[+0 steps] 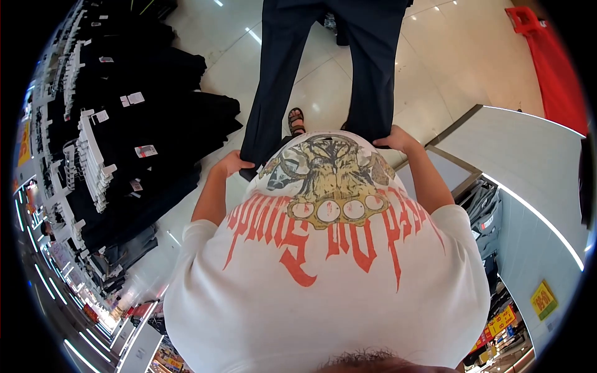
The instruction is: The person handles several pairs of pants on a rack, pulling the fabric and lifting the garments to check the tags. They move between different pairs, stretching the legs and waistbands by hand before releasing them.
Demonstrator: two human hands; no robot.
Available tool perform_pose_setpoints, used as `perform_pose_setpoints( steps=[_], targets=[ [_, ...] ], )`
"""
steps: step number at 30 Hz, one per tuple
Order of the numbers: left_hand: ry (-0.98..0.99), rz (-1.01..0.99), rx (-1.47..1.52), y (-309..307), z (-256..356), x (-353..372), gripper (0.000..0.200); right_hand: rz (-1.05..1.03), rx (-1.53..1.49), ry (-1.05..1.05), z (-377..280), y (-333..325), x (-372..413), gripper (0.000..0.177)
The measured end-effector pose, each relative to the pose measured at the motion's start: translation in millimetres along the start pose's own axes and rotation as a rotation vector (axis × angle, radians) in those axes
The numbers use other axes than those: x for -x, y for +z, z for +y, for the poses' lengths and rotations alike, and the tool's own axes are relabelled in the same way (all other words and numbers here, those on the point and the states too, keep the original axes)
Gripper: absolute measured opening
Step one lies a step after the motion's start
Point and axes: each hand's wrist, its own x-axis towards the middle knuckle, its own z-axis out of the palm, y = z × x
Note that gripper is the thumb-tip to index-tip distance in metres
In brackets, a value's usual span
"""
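Note:
A pair of dark navy trousers [283, 68] stretches away in front of me, with its two legs spread apart. The waist end is cut off at the top of the view. My left hand [235, 163] is closed on the lower end of the left trouser leg. On the other side my right hand [400, 140] pinches the lower end of the right leg. Between the legs the tiled floor [320, 78] shows, with a sandalled foot [296, 120] on it. My printed white shirt [336, 273] fills the lower middle.
Rows of black trousers [155, 118] hang on white hangers [93, 161] at the left. To the right stands a grey-white shelf unit [528, 137] with folded jeans [485, 208] inside. A red cloth-like thing [556, 81] is at the upper right. Yellow sign [544, 299] at lower right.

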Motion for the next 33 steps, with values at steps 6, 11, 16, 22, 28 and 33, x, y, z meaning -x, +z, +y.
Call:
perform_pose_setpoints(
  steps=[6,11,16,22,28,33],
  targets=[
    [-0.206,0.075,-0.066,12,-52,25,0.042,-0.043,0.095,0.238,91,6,-6,0.044],
    [-0.269,0.15,-0.004,15,-79,44,0.042,0.021,-0.037,0.366,122,24,25,0.051],
    [-0.299,0.299,0.115,3,-99,36,0.028,0.369,-0.273,0.314,138,33,22,0.039],
    [0.079,0.529,0.305,-21,-58,8,0.038,0.649,-0.755,0.079,132,17,-15,0.019],
    [0.419,0.418,0.511,-18,73,10,0.037,0.527,-0.878,-0.202,12,2,-7,0.034],
    [0.627,0.097,0.722,30,169,37,0.035,0.763,-0.236,-0.768,-102,23,12,0.041]
  ],
)
